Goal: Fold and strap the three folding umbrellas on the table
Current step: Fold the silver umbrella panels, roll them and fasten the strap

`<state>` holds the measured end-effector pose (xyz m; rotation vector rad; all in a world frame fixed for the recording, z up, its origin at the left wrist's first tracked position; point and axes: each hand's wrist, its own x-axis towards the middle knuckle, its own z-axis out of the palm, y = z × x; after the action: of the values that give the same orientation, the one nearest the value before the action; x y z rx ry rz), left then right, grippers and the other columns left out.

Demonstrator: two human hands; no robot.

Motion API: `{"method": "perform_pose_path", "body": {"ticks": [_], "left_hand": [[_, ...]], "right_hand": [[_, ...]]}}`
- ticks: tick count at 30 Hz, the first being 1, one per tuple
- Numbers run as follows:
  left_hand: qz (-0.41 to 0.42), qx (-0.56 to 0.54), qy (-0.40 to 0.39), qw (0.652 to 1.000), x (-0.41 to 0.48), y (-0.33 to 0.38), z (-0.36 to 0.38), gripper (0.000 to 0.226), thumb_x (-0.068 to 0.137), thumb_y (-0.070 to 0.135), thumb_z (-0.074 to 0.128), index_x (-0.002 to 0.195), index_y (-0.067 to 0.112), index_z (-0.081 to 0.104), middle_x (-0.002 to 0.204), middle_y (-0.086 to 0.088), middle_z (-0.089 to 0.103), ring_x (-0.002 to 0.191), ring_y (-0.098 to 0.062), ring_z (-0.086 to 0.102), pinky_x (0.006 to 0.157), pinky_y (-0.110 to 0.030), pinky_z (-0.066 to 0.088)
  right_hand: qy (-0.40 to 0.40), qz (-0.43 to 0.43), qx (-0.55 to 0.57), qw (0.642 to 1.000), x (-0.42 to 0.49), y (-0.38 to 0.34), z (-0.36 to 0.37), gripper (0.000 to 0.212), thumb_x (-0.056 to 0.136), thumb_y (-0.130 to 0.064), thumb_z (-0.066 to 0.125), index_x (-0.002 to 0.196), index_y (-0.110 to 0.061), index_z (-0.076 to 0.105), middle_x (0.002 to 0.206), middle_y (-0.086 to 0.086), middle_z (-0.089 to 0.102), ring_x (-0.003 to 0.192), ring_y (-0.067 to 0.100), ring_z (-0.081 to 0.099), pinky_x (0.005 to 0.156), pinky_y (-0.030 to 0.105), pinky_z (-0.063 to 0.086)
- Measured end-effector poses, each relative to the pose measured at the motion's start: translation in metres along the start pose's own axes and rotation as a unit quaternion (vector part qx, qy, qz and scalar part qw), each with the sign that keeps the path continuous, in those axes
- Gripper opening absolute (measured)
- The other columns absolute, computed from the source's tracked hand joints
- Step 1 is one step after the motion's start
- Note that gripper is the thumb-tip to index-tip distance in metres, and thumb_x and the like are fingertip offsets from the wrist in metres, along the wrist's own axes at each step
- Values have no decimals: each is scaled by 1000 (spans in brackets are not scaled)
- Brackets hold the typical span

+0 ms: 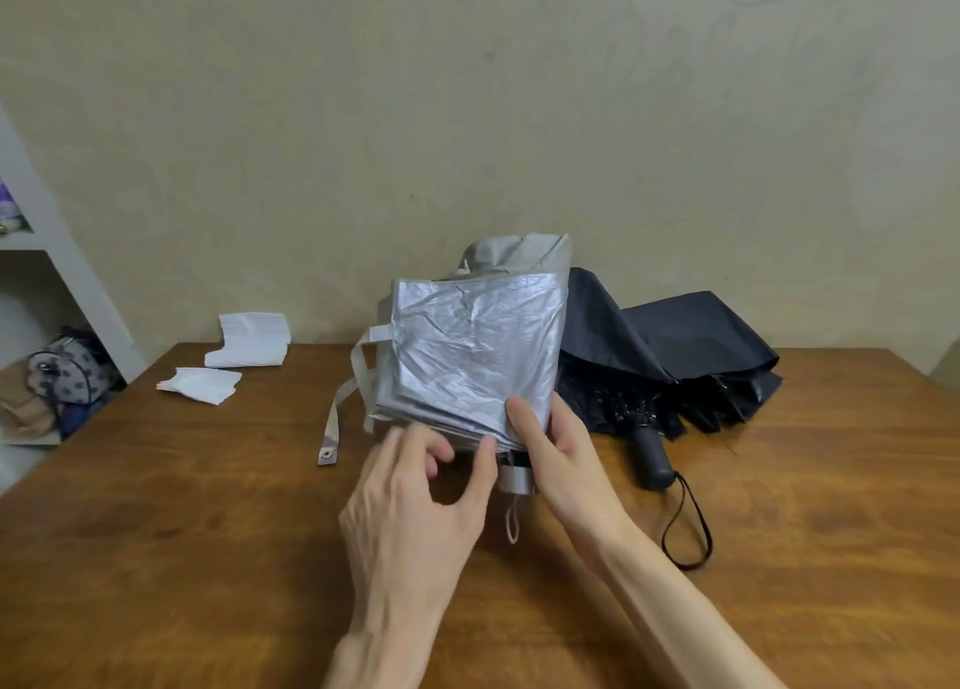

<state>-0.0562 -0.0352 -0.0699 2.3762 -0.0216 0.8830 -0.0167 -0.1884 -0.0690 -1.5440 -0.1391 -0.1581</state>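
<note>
Silver umbrella held handle-down above wooden table.
Right hand grips its lower canopy; left hand, blurred, fingers spread at the pleats, hold unclear.

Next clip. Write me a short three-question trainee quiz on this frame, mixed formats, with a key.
1. True or false: the silver umbrella's strap is fastened round it.
2. How many dark umbrellas lie on the table behind it? A) one B) two C) three
3. Which hand has its thumb on the silver canopy?
Key: 1 false, it hangs loose; 2 B; 3 the right hand.
</note>
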Motion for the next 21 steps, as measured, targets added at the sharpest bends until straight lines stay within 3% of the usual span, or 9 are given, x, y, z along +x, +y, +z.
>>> {"method": "perform_pose_path", "body": {"ticks": [1, 3, 6, 9, 10, 14, 17, 19, 21], "left_hand": [[40, -18, 56, 997, 1, 4, 2, 42, 94, 66, 61, 90, 24, 61, 90, 11, 58, 84, -11, 56, 70, -26, 46], [82, -54, 96, 991, 10, 11, 7, 39, 96, 52, 67, 111, 17, 66, 111, 1, 60, 103, -16, 54, 86, -28, 46], [60, -98, 58, 992, 26, 19, 13, 55, 98, 55, 66, 142, 22, 58, 141, -2, 52, 130, -17, 50, 103, -26, 42], [-3, -170, -14, 985, 34, 22, 18, 79, 93, 68, 63, 159, 34, 36, 159, 1, 38, 145, -11, 39, 104, -24, 40], [-20, -194, -30, 980, 35, 23, 19, 88, 90, 70, 65, 162, 36, 28, 163, 2, 34, 146, -9, 35, 106, -26, 40], [-111, -269, -72, 954, 43, 24, 18, 116, 76, 62, 83, 165, 35, 13, 167, 5, 28, 152, -15, 33, 117, -45, 46], [-199, -297, -88, 930, 52, 24, 15, 132, 56, 77, 85, 163, 37, 18, 161, 4, 38, 147, -21, 42, 110, -53, 53], [-231, -321, -85, 915, 57, 25, 14, 127, 55, 73, 88, 159, 32, 28, 149, 4, 50, 136, -20, 53, 104, -47, 56], [-252, -363, -67, 895, 59, 29, 14, 100, 70, 47, 94, 151, 28, 38, 134, 6, 59, 123, -15, 61, 92, -33, 56]], "right_hand": [[-10, -2, 3, 1000, -1, -1, 0, 27, 111, -30, 56, 132, -18, 66, 122, -6, 78, 114, 12, 74, 92, 28, 60], [-28, -27, -15, 999, -2, 0, 1, 28, 112, -30, 54, 134, -20, 66, 124, -11, 77, 118, 8, 72, 94, 23, 58], [-39, -62, -45, 996, -4, -1, 5, 34, 110, -35, 52, 137, -17, 64, 124, -10, 75, 120, 6, 69, 98, 17, 53], [-42, -83, -68, 993, -8, 2, 8, 34, 111, -34, 51, 118, -2, 59, 106, 18, 65, 90, 25, 64, 77, 22, 53], [-46, -92, -71, 992, -9, 3, 9, 27, 112, -28, 51, 113, -2, 58, 102, 18, 62, 84, 22, 60, 74, 23, 51], [-64, -109, -69, 990, -11, 0, 11, 13, 113, -19, 51, 108, -9, 58, 84, -1, 59, 71, 17, 53, 63, 22, 47], [-70, -117, -55, 989, -11, -1, 10, 17, 111, -20, 53, 121, -11, 64, 98, -6, 69, 85, 7, 66, 70, 19, 52], [-77, -102, -26, 991, -12, -4, 12, 19, 110, -25, 55, 118, -11, 66, 93, -6, 69, 81, 5, 64, 66, 22, 51], [-77, -104, -13, 992, -12, -4, 15, 17, 108, -28, 56, 111, -15, 67, 86, -3, 66, 73, 10, 59, 62, 27, 47]]}}
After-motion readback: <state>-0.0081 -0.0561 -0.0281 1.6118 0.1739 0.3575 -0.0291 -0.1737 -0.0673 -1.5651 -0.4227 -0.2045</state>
